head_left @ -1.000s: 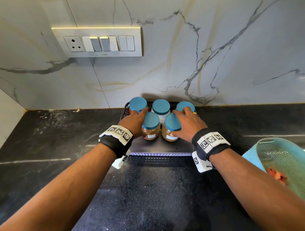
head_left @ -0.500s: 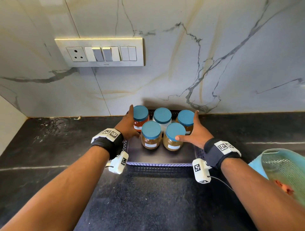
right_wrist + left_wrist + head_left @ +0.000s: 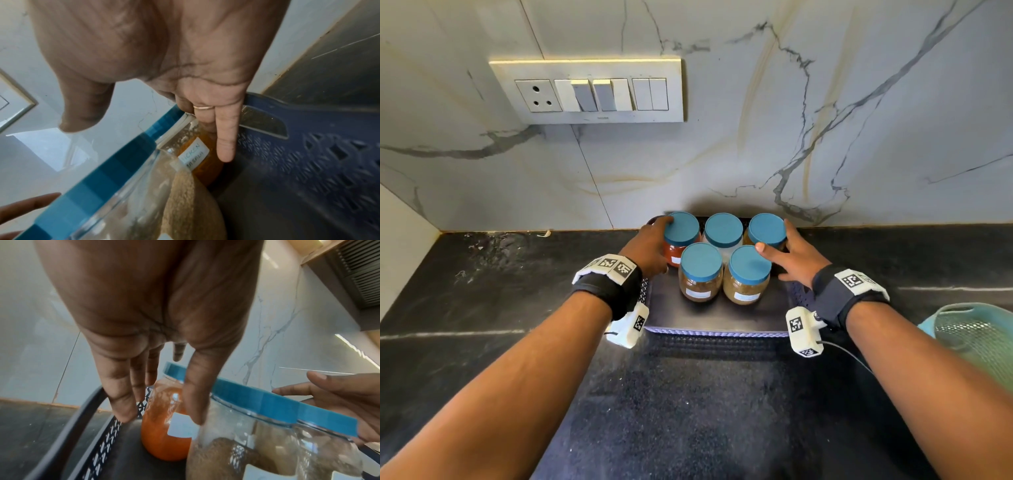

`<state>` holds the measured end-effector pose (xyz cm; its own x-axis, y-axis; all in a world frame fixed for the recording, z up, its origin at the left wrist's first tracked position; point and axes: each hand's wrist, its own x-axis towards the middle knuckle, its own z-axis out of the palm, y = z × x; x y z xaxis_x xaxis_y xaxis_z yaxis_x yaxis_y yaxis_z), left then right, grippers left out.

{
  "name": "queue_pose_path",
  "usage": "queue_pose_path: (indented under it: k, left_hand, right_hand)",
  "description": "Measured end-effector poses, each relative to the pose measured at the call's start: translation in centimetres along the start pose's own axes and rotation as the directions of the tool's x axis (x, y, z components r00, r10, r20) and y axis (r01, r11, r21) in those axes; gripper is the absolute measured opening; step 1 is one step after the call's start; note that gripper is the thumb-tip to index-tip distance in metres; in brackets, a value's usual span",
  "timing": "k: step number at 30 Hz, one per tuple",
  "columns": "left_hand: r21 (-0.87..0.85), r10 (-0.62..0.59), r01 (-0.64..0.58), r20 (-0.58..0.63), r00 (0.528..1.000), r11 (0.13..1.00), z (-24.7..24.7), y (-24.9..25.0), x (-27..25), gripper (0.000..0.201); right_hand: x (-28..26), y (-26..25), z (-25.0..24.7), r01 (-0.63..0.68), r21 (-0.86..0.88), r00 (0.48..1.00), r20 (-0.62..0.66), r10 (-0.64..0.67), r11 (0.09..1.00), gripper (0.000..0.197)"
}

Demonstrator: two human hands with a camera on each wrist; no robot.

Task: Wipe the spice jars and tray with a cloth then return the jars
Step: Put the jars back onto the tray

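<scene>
- Desk (image 3: 482, 308) of black stone is seen nearest, with a teal basket (image 3: 976, 339) at its right edge.
- Tray (image 3: 715, 318) (dark, with perforated sides) is set against the wall, and five blue-lidded jars (image 3: 700, 270) are stood in it.
- Left hand (image 3: 650, 250) is laid with relaxed fingers beside the red jar (image 3: 676, 240); nothing is gripped.
- Right hand (image 3: 796, 260) is spread wide by the back right jar (image 3: 767, 229).

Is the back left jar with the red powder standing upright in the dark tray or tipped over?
Upright. The clear red-powder jar stands on its base in the dark perforated plastic tray, its blue lid facing up, with the left hand against its side.
</scene>
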<state>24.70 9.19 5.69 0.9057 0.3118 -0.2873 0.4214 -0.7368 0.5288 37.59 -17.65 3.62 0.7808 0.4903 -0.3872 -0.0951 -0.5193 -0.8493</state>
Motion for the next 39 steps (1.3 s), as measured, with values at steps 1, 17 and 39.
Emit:
queue_pose_path:
  k: [1,17,39]
  left_hand:
    - [0.011,-0.004,0.004,0.016,1.000,1.000,-0.1,0.0,-0.4,0.122]
    - [0.339,-0.136,0.085,0.131,0.982,0.937,4.6,3.1,-3.3,0.042]
    - [0.572,0.198,-0.263,0.176,0.964,0.777,6.8,-0.4,-7.9,0.039]
  right_hand:
    - [0.0,0.2,-0.2,-0.003,-0.038,1.000,-0.006,0.003,0.999,0.150]
    - [-2.0,1.0,3.4,-0.101,-0.670,0.994,-0.098,0.047,0.736,0.051]
    - [-6.8,3.3,1.6,0.212,-0.792,0.977,0.177,-0.117,0.572,0.027]
